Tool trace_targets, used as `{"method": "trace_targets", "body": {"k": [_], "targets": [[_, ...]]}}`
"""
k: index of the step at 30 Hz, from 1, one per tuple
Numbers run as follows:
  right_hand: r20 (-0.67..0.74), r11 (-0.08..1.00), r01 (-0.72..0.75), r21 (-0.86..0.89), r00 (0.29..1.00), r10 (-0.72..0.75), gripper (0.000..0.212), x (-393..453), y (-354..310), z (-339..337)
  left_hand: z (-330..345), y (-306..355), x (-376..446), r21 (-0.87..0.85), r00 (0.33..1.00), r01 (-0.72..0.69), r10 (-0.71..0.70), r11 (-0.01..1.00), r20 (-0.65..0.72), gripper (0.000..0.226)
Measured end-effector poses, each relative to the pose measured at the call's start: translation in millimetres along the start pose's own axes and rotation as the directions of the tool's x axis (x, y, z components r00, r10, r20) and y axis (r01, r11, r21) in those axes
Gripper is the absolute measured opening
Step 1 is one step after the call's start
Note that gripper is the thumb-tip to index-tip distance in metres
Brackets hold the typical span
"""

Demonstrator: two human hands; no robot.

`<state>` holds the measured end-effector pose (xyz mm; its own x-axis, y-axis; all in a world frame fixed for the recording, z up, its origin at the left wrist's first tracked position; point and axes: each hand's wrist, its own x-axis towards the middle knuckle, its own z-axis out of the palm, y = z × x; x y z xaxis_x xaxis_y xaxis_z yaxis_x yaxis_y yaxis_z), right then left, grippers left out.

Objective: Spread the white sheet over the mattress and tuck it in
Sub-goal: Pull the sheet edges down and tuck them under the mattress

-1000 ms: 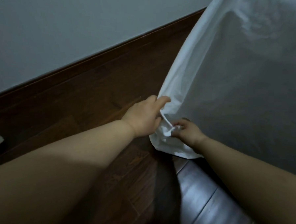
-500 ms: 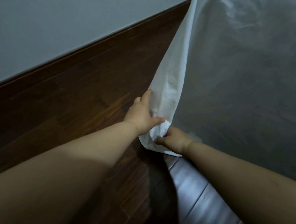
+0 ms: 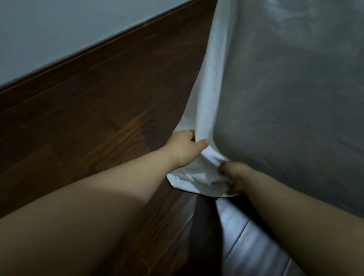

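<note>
The white sheet [image 3: 213, 77] hangs down over the corner of the mattress [image 3: 297, 93], which it covers on the right side of the head view. A loose flap of sheet lies bunched at the floor. My left hand [image 3: 187, 147] pinches the hanging fold at the corner, thumb pressed against the cloth. Lower down, my right hand [image 3: 234, 177] grips the bunched end of the sheet close to the mattress's bottom edge. The underside of the mattress is hidden.
Dark wooden floor [image 3: 88, 130] stretches left of the bed. A dark skirting board [image 3: 100, 49] runs along a pale wall [image 3: 55, 28] behind it. My two forearms fill the lower part of the view.
The sheet's corner has been drawn tighter around the mattress corner. My left hand shifted its hold on the fold, and my right hand moved lower and rightward toward the mattress's bottom edge.
</note>
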<state>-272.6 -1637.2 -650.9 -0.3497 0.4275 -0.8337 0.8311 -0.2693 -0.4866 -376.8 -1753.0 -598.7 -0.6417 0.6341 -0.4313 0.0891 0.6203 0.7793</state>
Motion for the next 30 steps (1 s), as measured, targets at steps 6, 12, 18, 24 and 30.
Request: {"method": "trace_targets", "body": {"k": [6,12,18,24,30], "targets": [[-0.022,0.919,0.164,0.359,0.986,-0.167,0.041,3.1,-35.0,17.1,3.6,-26.6,-2.0,0.209,0.996,0.072,-0.082,0.975,0.04,0.079],[0.207,0.955,0.295,0.031,0.933,-0.295,0.034,0.5,-23.9,38.4,29.7,-54.1,-8.5,0.235,0.992,0.075,-0.096,0.969,0.078,0.078],[0.039,0.971,0.2,-0.127,0.98,-0.197,0.015,18.2,1.7,14.5,64.6,-68.4,-8.8,0.391,0.976,0.188,-0.215,0.901,0.026,0.024],[0.333,0.979,0.153,0.133,0.924,-0.19,0.024,0.5,19.1,24.9,97.0,-68.5,-8.6,0.273,0.963,0.238,-0.263,0.932,0.06,0.047],[0.091,0.957,0.273,0.097,0.955,-0.281,0.035,36.1,-6.8,25.0,71.1,-81.2,-5.8,0.209,0.954,0.14,-0.189,0.968,0.233,0.028]]}}
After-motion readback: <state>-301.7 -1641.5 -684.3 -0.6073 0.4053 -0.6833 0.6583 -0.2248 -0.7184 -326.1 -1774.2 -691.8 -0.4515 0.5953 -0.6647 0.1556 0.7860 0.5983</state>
